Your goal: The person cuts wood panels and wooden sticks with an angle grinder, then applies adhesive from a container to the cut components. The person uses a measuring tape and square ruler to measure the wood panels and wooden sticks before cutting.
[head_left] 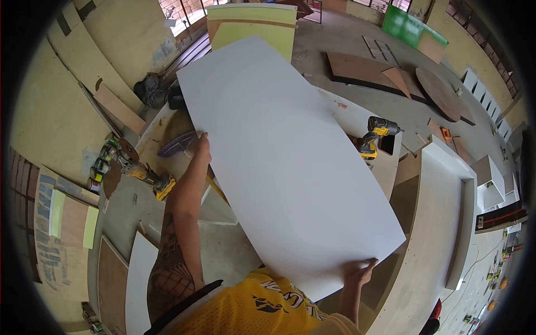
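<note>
A large white board (279,151) slants across the view in front of my body, over the workbench. My left hand (202,146) grips its left edge, thumb on the face and fingers hidden behind. At the lower right edge, my right hand (362,272) clasps the board the same way, close to the corner. Beside the board's right edge a yellow and black cordless drill (375,137) stands on the bench. Left of my left arm lies a yellow and black angle grinder (146,177). A purple-grey brush-like item (177,144) is partly covered near my left hand.
A long wooden cabinet frame (427,223) stands on the right. Several cans (99,167) sit at the left wall. Brown panels (368,75) and a round board (437,92) lie on the floor behind. A pale yellow panel (254,30) stands beyond the bench.
</note>
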The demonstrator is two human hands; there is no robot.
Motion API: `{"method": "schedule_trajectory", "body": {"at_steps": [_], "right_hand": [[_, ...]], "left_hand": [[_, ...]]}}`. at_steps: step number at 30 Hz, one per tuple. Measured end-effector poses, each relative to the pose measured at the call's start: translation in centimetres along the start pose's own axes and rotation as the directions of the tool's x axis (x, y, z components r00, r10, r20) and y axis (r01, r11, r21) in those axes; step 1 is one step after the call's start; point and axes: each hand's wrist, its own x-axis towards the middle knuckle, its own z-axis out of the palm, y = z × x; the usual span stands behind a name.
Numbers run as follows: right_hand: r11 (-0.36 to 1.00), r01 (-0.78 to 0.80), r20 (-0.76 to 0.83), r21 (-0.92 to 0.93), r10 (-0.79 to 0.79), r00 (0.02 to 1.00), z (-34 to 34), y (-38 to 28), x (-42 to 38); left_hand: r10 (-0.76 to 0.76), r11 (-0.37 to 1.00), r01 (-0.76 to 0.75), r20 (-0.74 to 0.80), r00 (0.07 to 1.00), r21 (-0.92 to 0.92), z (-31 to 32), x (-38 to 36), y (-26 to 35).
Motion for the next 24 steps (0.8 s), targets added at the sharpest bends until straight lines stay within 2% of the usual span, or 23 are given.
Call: {"method": "schedule_trajectory", "body": {"at_steps": [3, 5, 7, 9, 13, 15, 17, 19, 21, 24], "right_hand": [[0.997, 0.056, -0.075, -0.050, -0.059, 0.995, -1.5, -0.2, -1.1], [0.996, 0.060, -0.049, -0.062, -0.063, 0.997, -2.5, -0.8, -2.6], [0.995, 0.042, -0.097, -0.089, -0.051, 0.994, -2.8, -1.1, -4.5], [0.999, 0.024, -0.090, -0.028, -0.026, 0.996, -3.6, 0.1, -4.1], [0.999, -0.039, -0.102, -0.004, 0.038, 0.994, -5.0, 2.3, -3.6], [0.998, -0.056, -0.085, 0.008, 0.056, 0.995, -6.0, 2.8, -4.1], [0.999, -0.029, -0.065, -0.037, 0.027, 0.998, -6.0, 2.7, -5.4], [0.999, -0.037, -0.046, -0.003, 0.037, 0.998, -6.4, 3.1, -5.9], [0.998, -0.043, -0.031, 0.035, 0.044, 0.999, -7.4, 3.9, -6.1], [0.988, -0.059, -0.010, 0.142, 0.061, 0.998, -9.6, 5.1, -6.8]], "left_hand": [[0.053, 0.997, -0.048, 0.095, 0.994, -0.054, 2.3, 3.0, -2.3], [0.045, 0.999, -0.045, 0.077, 0.996, -0.003, 3.2, 4.2, -3.0], [0.044, 0.997, -0.048, 0.069, 0.997, 0.053, 3.5, 4.9, -3.6], [0.060, 0.995, -0.063, 0.037, 0.998, 0.077, 4.3, 5.5, -3.9], [0.068, 0.991, -0.074, 0.061, 0.996, 0.112, 3.6, 4.2, -2.7], [0.086, 0.996, -0.089, 0.096, 0.992, 0.026, 2.5, 4.3, -2.8], [0.103, 0.991, -0.107, 0.051, 0.993, 0.080, 1.5, 1.4, -1.3], [0.120, 0.985, -0.121, 0.010, 0.993, 0.127, 0.0, -1.3, 0.4], [0.088, 0.993, -0.098, 0.146, 0.985, 0.062, -1.6, -2.0, 1.3], [0.036, 0.999, -0.039, 0.202, 0.979, 0.012, -3.0, -1.2, 1.7]]}}
